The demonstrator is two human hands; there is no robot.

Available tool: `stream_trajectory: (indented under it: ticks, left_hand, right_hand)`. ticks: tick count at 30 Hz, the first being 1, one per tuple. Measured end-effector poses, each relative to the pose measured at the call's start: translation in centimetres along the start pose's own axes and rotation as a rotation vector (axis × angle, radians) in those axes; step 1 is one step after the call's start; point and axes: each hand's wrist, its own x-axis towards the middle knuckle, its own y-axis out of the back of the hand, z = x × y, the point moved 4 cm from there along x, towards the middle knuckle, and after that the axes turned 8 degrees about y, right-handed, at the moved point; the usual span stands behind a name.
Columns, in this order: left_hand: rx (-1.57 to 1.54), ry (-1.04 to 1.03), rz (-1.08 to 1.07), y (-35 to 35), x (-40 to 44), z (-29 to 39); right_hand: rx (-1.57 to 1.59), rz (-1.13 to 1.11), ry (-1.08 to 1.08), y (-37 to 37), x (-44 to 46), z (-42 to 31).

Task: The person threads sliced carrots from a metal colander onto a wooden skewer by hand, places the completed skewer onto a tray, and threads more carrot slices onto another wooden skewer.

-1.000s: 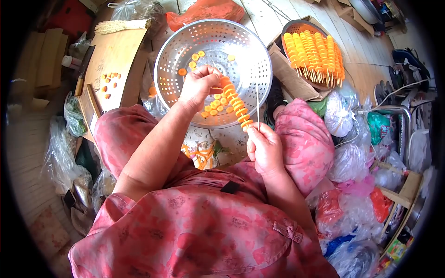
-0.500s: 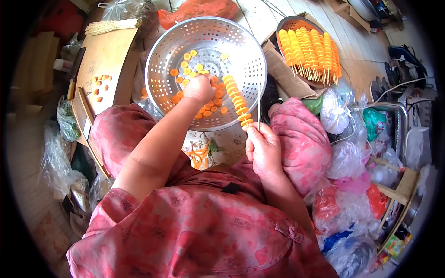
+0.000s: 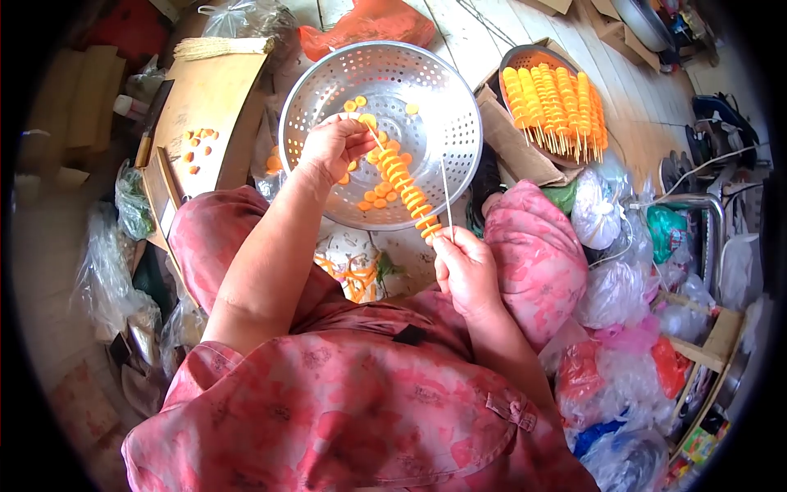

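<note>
Pinching a carrot slice [image 3: 367, 120] in left hand [image 3: 329, 149], loaded stick [image 3: 403, 182] in right hand [image 3: 469, 266], by near edge of colander [image 3: 456, 111]. Best to push gently through the middle.

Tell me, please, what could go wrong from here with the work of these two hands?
The left hand holds a carrot slice at the tip of the loaded skewer; the slice might split, or the tip could prick a finger.

The right hand also grips a bare stick, pointing upward, which might slip or poke the other arm.

If that grip loosens, the loaded skewer could drop into the colander.
</note>
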Motion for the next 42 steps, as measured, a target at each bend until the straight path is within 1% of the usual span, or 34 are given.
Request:
stream_trajectory:
  ticks: [5,7,11,13,16,17,18,20,25,30,37,40,42]
  left_hand:
    - [-0.018,-0.019,-0.008,0.4,-0.5,0.2]
    - [0.002,-0.065,0.042,0.5,-0.7,0.3]
    - [-0.006,-0.135,0.056,-0.1,-0.9,0.4]
    - [0.135,-0.193,0.069,-0.5,-0.9,0.7]
    - [0.172,-0.167,0.033,-1.5,-1.6,0.3]
    - [0.198,-0.116,0.002,-1.3,-1.3,-0.3]
    - [0.200,-0.113,0.002,-1.5,-1.4,-0.7]
    - [0.172,-0.032,-0.108,-2.3,-1.7,-1.9]
    - [0.161,-0.031,-0.106,-2.6,-2.1,-1.7]
    - [0.260,-0.026,-0.115,-2.4,-2.0,-1.8]
    - [0.244,-0.041,-0.101,-2.3,-2.2,-1.5]
    - [0.250,-0.017,-0.100,-2.3,-1.9,-0.8]
    - [0.419,-0.065,-0.009,-1.7,-1.6,0.6]
  right_hand:
    - [0.014,-0.017,0.003,-0.3,-0.2,0.0]
    - [0.002,-0.013,-0.005,-0.3,-0.3,0.0]
    - [-0.012,-0.020,-0.002,-0.3,-0.2,0.1]
    - [0.001,-0.021,-0.003,-0.3,-0.1,0.2]
    - [0.005,-0.008,-0.007,-0.1,0.0,0.2]
    - [0.006,-0.005,-0.009,-0.2,0.1,0.2]
    - [0.018,0.015,-0.007,-0.3,0.2,0.2]
    - [0.033,0.037,-0.007,-0.2,0.3,0.2]
    - [0.038,0.041,0.020,-0.1,0.4,0.1]
    - [0.033,0.042,0.006,0.0,0.4,0.4]
    - [0.037,0.027,0.000,-0.2,0.8,0.6]
    - [0.067,0.034,0.006,-0.2,1.0,0.5]
    - [0.083,0.059,0.013,0.0,1.1,0.5]
